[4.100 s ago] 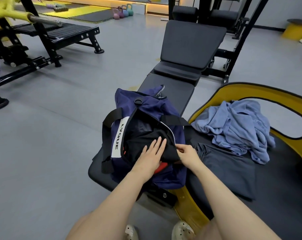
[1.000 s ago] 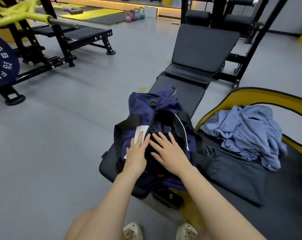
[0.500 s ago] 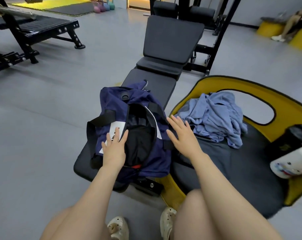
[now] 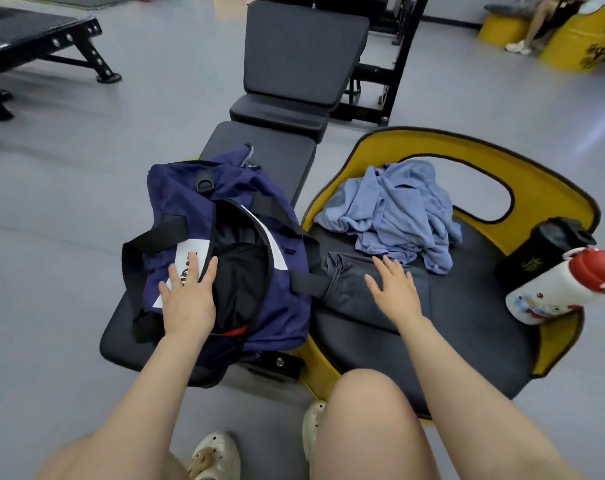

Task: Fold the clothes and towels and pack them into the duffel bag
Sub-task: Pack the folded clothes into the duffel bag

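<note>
left hand (image 4: 186,299) flat on duffel bag (image 4: 231,216) | right hand (image 4: 394,289) spread over grey garment (image 4: 356,292) (soft, limp, light) | pinch folded edge

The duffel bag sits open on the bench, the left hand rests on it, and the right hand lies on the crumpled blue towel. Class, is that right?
Not quite. In the head view the right hand lies on the folded grey garment, not the blue towel. The rest holds.

White label (image 4: 190,263) on the navy duffel bag (image 4: 204,192): lettering largely covered, unreadable. Black bottle (image 4: 536,261): gold mark, illegible.
</note>
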The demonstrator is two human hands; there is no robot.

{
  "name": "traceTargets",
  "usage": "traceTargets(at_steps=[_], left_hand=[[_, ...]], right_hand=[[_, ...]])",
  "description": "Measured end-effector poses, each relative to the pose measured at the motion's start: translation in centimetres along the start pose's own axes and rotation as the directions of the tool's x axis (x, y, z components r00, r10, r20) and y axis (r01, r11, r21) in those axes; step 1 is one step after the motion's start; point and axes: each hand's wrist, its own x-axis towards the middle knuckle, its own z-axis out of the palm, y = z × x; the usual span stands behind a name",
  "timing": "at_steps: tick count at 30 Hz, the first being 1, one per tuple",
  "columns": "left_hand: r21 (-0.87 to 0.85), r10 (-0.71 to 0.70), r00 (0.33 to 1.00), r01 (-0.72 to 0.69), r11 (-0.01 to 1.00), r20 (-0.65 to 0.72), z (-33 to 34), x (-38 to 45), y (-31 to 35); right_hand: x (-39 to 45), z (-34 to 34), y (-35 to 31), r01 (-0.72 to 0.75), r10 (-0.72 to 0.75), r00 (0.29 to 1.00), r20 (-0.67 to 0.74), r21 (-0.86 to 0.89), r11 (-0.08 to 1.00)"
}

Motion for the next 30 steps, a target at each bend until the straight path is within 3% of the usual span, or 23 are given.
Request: traceTargets(at_steps=[9,14,17,19,25,28,30], left_hand=[[-0.017,0.02,1.0,-0.02,1.0,-0.004,-0.3,0.0,0.3],[-0.021,0.015,1.0,-0.015,1.0,-0.007,-0.3,0.0,0.5],[-0.04,0.013,1.0,-0.014,0.999,-0.015,-0.3,-0.1,0.5],[-0.07,0.01,1.0,-0.012,0.997,-0.018,-0.3,-0.2,0.5],[-0.077,0.008,1.0,-0.01,0.997,-0.027,-0.3,-0.4,0.5],[-0.09,0.008,1.0,-0.011,0.996,-0.027,-0.4,-0.5,0.6],[-0.092,0.008,1.0,-0.01,0.996,-0.026,-0.4,-0.5,0.5]], right_hand=[[-1.5,2.2,3.3,-0.357,0.363,0.932,-0.028,0.118,0.927],[-1.5,2.0,2.9,-0.562,0.619,0.786,-0.013,0.403,0.722],[-1.2,1.8,3.1,-0.639,0.737,0.672,0.074,0.561,0.526],[-1.4,1.6,3.4,-0.667,0.759,0.633,0.154,0.606,0.434],[-2.6,0.5,2.5,-0.544,0.718,0.681,0.146,0.757,0.362],[-3.1,-0.4,2.1,-0.498,0.687,0.722,0.084,0.753,0.431],[-3.4,-1.4,2.0,-0.523,0.7,0.713,0.038,0.695,0.494]])
